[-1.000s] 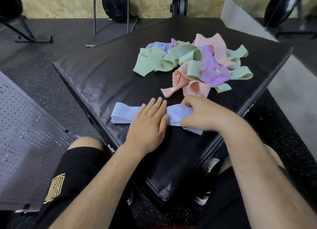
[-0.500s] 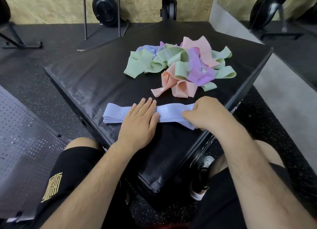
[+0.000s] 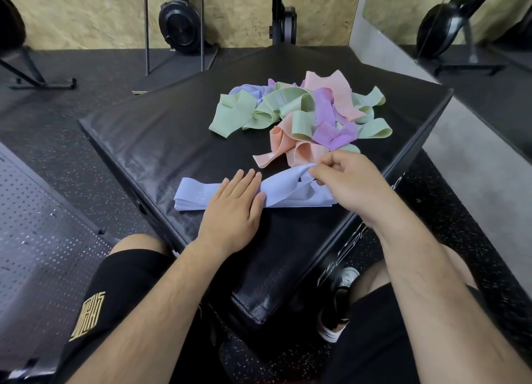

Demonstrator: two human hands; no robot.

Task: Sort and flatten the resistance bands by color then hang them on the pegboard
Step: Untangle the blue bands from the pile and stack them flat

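- A person sits at a black padded bench [image 3: 161, 141], seen from above through a camera worn on the head.
- A small stack of pale blue bands [image 3: 193, 195] lies near the front edge of the bench, running left to right. Its left end is flat and neatly layered.
- The left hand [image 3: 233, 208] lies palm down across the middle of the stack. Its grip is fully open, with fingers straight and close together, pressing the fabric flat.
- The right hand [image 3: 345, 185] is at the right end of the stack. Its grip is closed in a pinch, thumb and fingertips holding a raised, twisted fold of the pale blue bands just above the bench.
- Behind the hands, towards the far right of the bench, sits a loose pile of tangled bands [image 3: 302, 116]. It mixes green [image 3: 230, 114], pink [image 3: 331, 93], purple [image 3: 328, 124] and peach [image 3: 288, 144] loops, with a little more pale blue showing at the back.
- The peach loops at the front of the pile lie just beside the right hand's knuckles.
- A grey perforated pegboard [image 3: 37, 225] lies to the person's left, low down beside the bench.
- The person wears black shorts [image 3: 115, 297], and a black shoe [image 3: 339, 297] shows beneath the bench corner.
- Beyond is a dark speckled gym floor, and a round black fan wheel [image 3: 180, 26] stands against a chipboard wall.
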